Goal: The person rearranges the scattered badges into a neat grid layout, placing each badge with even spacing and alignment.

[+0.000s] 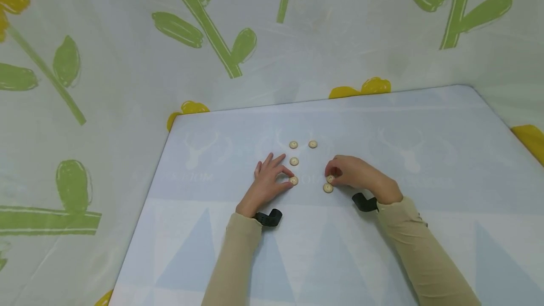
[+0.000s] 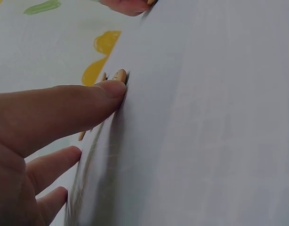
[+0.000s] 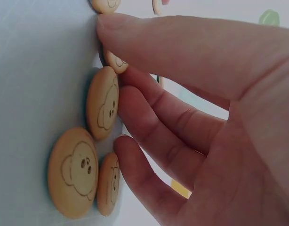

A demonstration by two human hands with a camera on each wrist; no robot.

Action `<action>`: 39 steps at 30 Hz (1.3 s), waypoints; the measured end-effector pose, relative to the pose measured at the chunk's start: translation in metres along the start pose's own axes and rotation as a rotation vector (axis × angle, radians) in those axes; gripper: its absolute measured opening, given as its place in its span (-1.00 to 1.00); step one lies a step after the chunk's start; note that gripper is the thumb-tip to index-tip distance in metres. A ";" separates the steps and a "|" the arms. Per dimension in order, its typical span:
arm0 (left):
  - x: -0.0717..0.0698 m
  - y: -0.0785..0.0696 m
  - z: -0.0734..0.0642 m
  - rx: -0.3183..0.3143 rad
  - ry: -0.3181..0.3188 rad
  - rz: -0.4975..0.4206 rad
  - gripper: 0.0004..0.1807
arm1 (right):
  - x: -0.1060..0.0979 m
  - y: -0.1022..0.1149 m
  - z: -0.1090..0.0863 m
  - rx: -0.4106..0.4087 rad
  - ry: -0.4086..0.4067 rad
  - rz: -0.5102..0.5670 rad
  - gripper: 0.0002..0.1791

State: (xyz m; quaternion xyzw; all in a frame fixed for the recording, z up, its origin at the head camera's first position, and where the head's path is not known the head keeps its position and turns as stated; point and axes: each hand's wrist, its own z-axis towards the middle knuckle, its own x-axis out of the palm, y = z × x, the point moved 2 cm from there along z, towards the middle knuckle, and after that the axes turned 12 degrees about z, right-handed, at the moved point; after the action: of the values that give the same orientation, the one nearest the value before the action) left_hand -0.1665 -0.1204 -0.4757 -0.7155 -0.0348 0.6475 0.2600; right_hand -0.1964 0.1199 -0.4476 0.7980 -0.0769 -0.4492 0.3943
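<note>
My left hand [image 1: 267, 183] pinches a round wooden disc [image 1: 293, 181] between thumb and forefinger, its other fingers spread. In the left wrist view the thumb covers most of that disc [image 2: 121, 75]. Curled round another wooden disc [image 1: 330, 179] is my right hand [image 1: 354, 173]; the right wrist view shows this disc [image 3: 115, 61] partly behind the thumb. Just in front of it in the head view lies a second disc [image 1: 328, 187]. Past the right fingertips several discs with an animal face drawn on them, one large in view [image 3: 74, 174], lie close together.
Ahead of the left hand more discs lie on the pale blue-and-white table [image 1: 340, 259]: one near [image 1: 294, 161], one farther off [image 1: 293, 144] and one to its right [image 1: 312, 144]. A white cloth [image 1: 127, 60] with green leaves and yellow flowers hangs behind.
</note>
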 end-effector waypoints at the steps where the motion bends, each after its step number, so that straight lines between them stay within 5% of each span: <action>1: 0.000 0.000 0.000 0.001 0.000 0.001 -0.85 | 0.000 0.000 0.000 -0.003 -0.001 0.000 -0.84; 23: -0.003 -0.005 -0.001 0.024 0.016 0.009 -0.85 | -0.005 -0.008 -0.004 -0.003 0.044 0.099 -0.94; 39: -0.002 -0.005 -0.002 0.026 0.016 0.005 -0.85 | -0.007 -0.013 -0.001 -0.006 -0.099 0.155 -0.86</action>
State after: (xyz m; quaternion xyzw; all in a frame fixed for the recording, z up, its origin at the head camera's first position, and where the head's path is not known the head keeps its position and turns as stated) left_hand -0.1633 -0.1176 -0.4723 -0.7175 -0.0225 0.6427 0.2678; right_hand -0.2026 0.1328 -0.4515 0.7652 -0.1565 -0.4565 0.4262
